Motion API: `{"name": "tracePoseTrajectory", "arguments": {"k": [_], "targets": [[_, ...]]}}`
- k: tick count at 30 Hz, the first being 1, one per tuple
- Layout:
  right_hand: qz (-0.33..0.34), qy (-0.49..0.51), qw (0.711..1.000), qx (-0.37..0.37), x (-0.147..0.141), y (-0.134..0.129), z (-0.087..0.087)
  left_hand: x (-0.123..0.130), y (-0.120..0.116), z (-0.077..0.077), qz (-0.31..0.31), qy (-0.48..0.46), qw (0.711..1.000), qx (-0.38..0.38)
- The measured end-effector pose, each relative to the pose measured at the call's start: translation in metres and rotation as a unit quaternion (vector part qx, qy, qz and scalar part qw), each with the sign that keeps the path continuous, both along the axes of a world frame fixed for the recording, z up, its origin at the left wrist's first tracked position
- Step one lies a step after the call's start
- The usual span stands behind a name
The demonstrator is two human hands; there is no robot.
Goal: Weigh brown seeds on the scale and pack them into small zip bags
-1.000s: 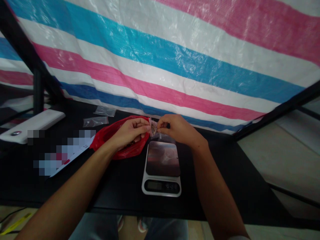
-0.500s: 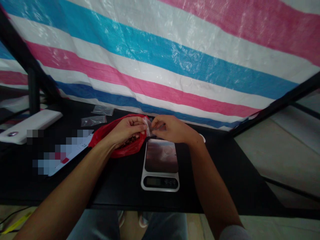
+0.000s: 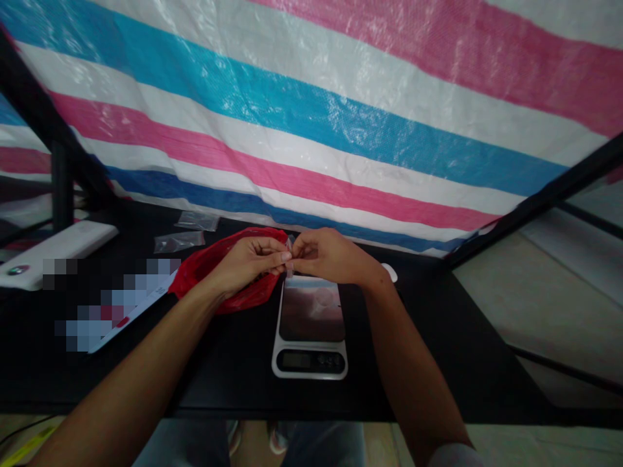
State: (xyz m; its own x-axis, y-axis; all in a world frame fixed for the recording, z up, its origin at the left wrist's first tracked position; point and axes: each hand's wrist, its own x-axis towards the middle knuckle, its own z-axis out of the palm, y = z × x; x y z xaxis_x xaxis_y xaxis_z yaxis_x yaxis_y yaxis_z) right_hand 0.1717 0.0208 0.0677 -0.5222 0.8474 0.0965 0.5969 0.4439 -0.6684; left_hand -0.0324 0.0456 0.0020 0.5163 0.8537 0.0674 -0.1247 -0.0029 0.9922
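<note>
Pink, blue and white striped sheet, red bag, white scale with black panel, black table

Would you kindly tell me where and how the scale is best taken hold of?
I would hold the scale low on both long sides of its white body, coming from the near end. It lies flat with its buttons on top at that end, so side contact should avoid pressing them; the red bag sits close to its far left corner.
</note>
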Motion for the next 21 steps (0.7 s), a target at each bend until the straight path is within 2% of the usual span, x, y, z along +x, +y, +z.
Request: {"name": "tracePoseTrajectory", "arguments": {"k": [5,12,14,16,18,21], "targets": [[0.022,-0.046,0.999,0.020,0.000,-0.001,0.004,0.000,-0.001,0.003,-0.001,0.006,1.000,0.024],[0.033,-0.026,0.999,-0.008,0.001,-0.001,0.004,0.000,-0.004,0.006,-0.024,-0.024,0.999,0.023],[0.015,-0.016,1.000,0.001,0.003,0.000,0.003,-0.003,-0.002,0.005,-0.021,-0.023,0.999,0.007],[-0.012,0.010,1.000,0.016,0.006,0.002,0.002,-0.008,-0.001,0.003,0.001,-0.021,1.000,-0.012],[-0.036,0.037,0.998,0.020,0.008,0.003,0.002,-0.010,0.000,0.002,0.038,-0.022,0.999,0.003],[-0.060,0.050,0.997,0.010,0.008,0.003,0.003,-0.008,-0.001,0.002,0.115,-0.014,0.984,0.133]]}}
